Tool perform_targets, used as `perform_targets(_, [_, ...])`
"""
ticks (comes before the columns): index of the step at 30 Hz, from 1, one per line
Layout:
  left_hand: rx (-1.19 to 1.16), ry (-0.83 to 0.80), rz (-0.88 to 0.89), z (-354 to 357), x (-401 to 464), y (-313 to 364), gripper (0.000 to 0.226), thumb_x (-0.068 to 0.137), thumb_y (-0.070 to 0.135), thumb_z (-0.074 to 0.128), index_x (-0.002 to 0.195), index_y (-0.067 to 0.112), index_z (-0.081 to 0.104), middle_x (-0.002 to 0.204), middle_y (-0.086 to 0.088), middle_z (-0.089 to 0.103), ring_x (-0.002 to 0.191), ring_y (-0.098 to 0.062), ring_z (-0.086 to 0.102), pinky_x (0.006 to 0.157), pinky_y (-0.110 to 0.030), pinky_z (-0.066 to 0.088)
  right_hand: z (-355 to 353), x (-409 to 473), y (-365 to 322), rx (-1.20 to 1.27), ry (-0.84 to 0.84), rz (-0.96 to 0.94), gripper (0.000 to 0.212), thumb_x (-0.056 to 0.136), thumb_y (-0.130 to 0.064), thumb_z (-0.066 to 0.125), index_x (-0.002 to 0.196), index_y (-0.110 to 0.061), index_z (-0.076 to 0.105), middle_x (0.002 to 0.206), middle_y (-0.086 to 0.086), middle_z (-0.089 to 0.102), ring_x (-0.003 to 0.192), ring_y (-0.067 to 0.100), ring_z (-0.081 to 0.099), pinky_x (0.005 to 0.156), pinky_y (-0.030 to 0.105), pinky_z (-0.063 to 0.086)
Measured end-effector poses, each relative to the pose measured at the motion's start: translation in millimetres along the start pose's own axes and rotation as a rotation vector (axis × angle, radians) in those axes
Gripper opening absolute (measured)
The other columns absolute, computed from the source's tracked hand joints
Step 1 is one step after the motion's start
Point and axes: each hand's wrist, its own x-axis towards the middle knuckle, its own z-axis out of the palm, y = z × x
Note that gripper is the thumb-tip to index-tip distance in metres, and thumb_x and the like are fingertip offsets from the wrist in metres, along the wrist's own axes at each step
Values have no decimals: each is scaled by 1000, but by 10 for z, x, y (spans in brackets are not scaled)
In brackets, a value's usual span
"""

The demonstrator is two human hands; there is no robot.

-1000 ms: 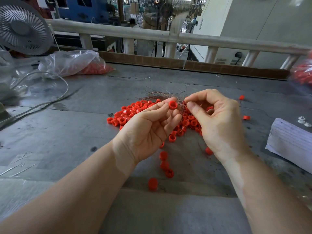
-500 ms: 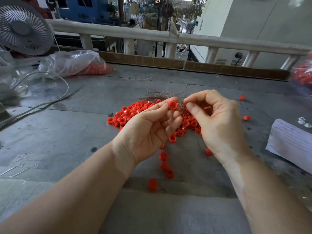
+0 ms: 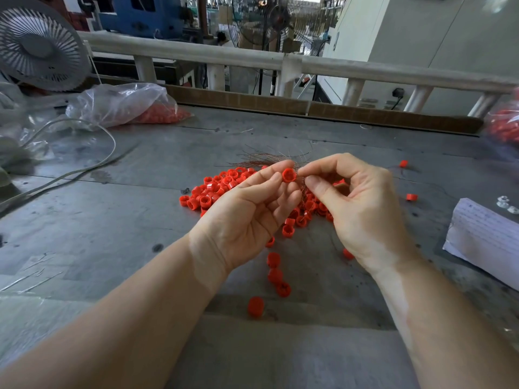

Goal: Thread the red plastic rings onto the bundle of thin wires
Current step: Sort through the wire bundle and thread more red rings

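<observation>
My left hand (image 3: 250,211) pinches one red plastic ring (image 3: 288,175) between thumb and fingertips, its hole facing me. My right hand (image 3: 356,203) pinches the end of a thin wire right beside that ring. The bundle of thin brownish wires (image 3: 269,160) fans out on the table just behind both hands. A heap of red rings (image 3: 216,189) lies under and left of the hands. Several loose rings (image 3: 273,268) trail toward me on the grey table (image 3: 112,220).
A clear plastic bag with red rings (image 3: 126,108) lies at the back left near a white fan (image 3: 36,49) and a white cable (image 3: 70,172). A stack of paper (image 3: 483,237) sits at the right. Another bag of rings (image 3: 505,127) is at the right edge.
Both hands have stayed almost in place. The right fingertips have closed in slightly toward the ring held by the left hand.
</observation>
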Motion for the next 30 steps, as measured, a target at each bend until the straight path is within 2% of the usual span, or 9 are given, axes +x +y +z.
perform_targets(14, [-14, 14, -44, 23, -34, 19, 25, 71, 3, 56, 93, -1, 68, 77, -12, 65, 68, -14, 67, 66, -21, 58, -13, 1, 10, -54, 5, 13, 22, 83, -4, 67, 79, -25, 68, 81, -5, 67, 72, -3, 59, 65, 7, 39])
perform_targets(22, [-20, 31, -49, 21, -38, 19, 24, 71, 1, 55, 87, -2, 72, 75, -13, 66, 66, -15, 68, 66, -22, 58, -15, 2, 6, -78, 4, 6, 23, 83, -2, 67, 77, -24, 67, 81, 3, 67, 71, -2, 57, 65, 6, 39])
perform_targets(30, [3, 38, -48, 17, -28, 18, 24, 69, 2, 59, 90, -1, 72, 77, -11, 66, 66, -12, 66, 60, -20, 57, -12, 1, 23, -137, 14, -38, 20, 82, -3, 68, 78, -22, 68, 79, 2, 65, 68, -6, 55, 65, 4, 37])
